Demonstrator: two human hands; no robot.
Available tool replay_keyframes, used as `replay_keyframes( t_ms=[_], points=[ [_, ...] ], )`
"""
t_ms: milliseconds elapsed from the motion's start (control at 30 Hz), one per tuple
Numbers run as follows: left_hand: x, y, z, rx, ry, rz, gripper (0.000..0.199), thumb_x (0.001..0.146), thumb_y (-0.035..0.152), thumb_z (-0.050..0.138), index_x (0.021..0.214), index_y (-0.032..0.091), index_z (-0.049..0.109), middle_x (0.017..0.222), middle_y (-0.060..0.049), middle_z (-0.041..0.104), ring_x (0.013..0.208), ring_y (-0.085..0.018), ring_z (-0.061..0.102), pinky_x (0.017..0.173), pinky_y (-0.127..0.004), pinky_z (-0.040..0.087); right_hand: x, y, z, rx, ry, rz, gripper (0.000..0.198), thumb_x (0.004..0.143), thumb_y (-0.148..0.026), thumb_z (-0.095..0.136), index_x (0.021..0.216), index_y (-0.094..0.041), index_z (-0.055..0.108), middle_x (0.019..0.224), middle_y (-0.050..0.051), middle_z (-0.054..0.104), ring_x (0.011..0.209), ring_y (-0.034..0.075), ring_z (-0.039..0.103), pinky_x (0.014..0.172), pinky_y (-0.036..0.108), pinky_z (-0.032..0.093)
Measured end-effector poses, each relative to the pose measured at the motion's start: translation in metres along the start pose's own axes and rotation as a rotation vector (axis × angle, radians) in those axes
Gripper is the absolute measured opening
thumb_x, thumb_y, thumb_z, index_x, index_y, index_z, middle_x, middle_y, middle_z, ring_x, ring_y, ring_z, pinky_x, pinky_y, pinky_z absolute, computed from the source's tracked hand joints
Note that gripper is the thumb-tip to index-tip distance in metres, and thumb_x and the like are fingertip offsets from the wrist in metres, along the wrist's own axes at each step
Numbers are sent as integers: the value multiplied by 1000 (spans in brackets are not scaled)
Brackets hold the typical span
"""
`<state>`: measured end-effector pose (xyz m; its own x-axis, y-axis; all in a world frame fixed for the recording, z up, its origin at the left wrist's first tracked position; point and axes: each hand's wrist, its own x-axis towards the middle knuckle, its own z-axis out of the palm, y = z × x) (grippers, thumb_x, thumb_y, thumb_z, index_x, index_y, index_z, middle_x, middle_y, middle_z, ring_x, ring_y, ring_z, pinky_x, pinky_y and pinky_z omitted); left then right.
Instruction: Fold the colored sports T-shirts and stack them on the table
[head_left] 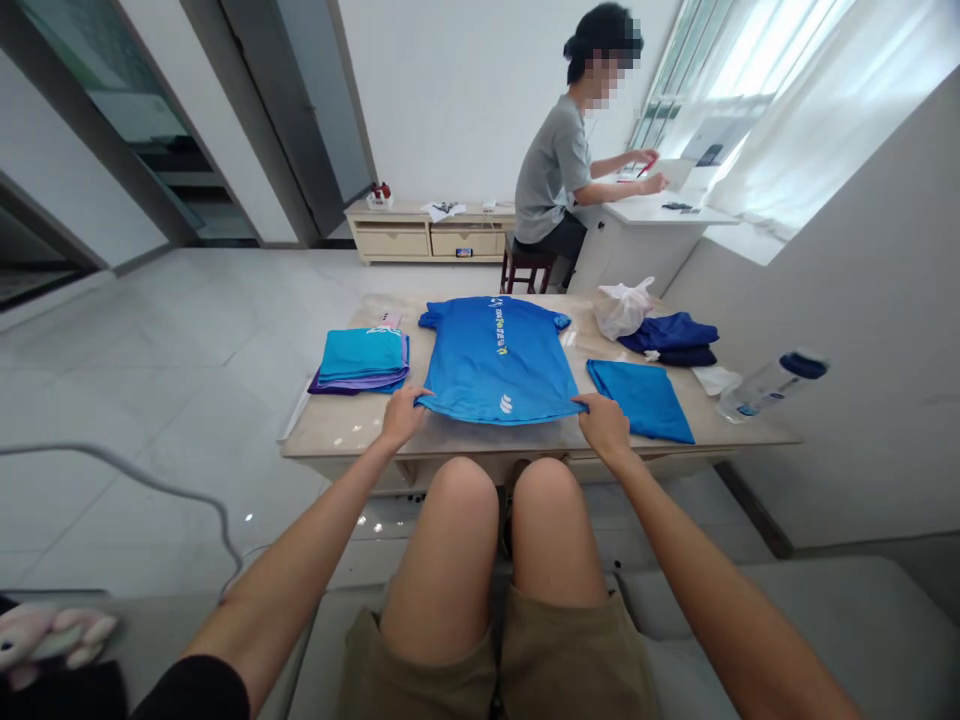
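A blue T-shirt (480, 365) with a printed line of lettering down its middle is spread over the low table (322, 435). Its near edge is pulled taut and slightly raised between my hands. My left hand (403, 415) pinches the left corner of that edge. At the right corner, my right hand (604, 425) grips the cloth in the same way. To the left lies a stack of folded clothes (361, 358), turquoise on top with purple beneath. A folded blue garment (641, 398) rests just beyond my right hand.
Toward the table's right end are a white plastic bag (622, 308), dark blue clothes (675, 338) and a clear water bottle (769, 388). Behind the table, a person (551, 180) sits on a stool at a white desk (645, 245). A low cabinet (390, 240) stands against the wall.
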<state>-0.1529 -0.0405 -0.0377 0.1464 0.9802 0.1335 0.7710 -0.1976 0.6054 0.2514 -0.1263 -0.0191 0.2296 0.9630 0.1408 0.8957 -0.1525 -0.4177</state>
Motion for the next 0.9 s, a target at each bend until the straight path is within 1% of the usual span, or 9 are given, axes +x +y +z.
replay_keyframes(
  t_ms=[100,233,400,500,567,667,733,800,900],
  points=[
    [-23,-28,11,73,-77,47,50,75,6,55,112,23,84,125,-9,78,123,-29,68,115,-40,50,-8,19,17,-83,-106,-33,50,80,-10,63,120,-26,87,121,12,82,117,30,75,104,36,57],
    [-50,-43,12,72,-192,90,51,71,7,54,108,26,85,122,-8,80,121,-30,69,113,-41,52,-20,40,25,-131,-193,-91,52,86,-6,58,125,-24,86,123,13,82,118,30,76,105,35,56],
    [-57,-34,-5,107,-240,54,37,78,17,61,103,28,85,116,-9,83,116,-35,74,103,-42,56,-33,38,6,-52,-85,-13,53,86,-5,55,125,-24,86,118,11,82,113,30,76,101,37,58],
    [-47,9,-11,228,-348,-33,22,72,28,78,94,26,83,109,-12,84,109,-38,76,90,-39,57,-33,11,-15,24,27,-53,56,84,-3,53,125,-22,85,118,12,82,115,31,75,104,39,57],
    [-40,61,-4,239,-397,15,39,64,37,91,100,24,82,115,-13,83,112,-39,76,89,-37,56,-30,-18,-29,69,63,-96,56,83,-3,52,124,-22,85,119,11,83,115,30,75,107,39,56],
    [-34,149,17,7,-377,137,71,75,61,88,132,21,74,135,-16,77,121,-35,74,91,-34,56,-24,-68,-48,142,66,-185,55,81,-3,51,120,-23,86,119,8,84,114,29,76,109,41,56],
    [-34,195,28,-42,-372,127,61,82,61,84,126,19,77,126,-16,80,115,-35,76,88,-34,56,-23,-93,-60,208,58,-274,53,80,-3,52,116,-23,86,119,7,84,113,28,77,110,41,55],
    [-35,219,30,-20,-274,95,42,90,53,77,112,18,80,117,-19,82,114,-36,76,88,-36,56,-26,-104,-71,285,115,-351,46,84,-7,55,115,-23,84,120,8,83,113,28,76,110,42,56],
    [-34,222,18,-28,-127,59,29,96,44,70,96,17,81,110,-22,82,113,-38,76,89,-39,55,-41,-95,-80,359,326,-316,33,97,-21,57,121,-18,80,122,15,81,112,30,75,106,44,58]
  ],
)
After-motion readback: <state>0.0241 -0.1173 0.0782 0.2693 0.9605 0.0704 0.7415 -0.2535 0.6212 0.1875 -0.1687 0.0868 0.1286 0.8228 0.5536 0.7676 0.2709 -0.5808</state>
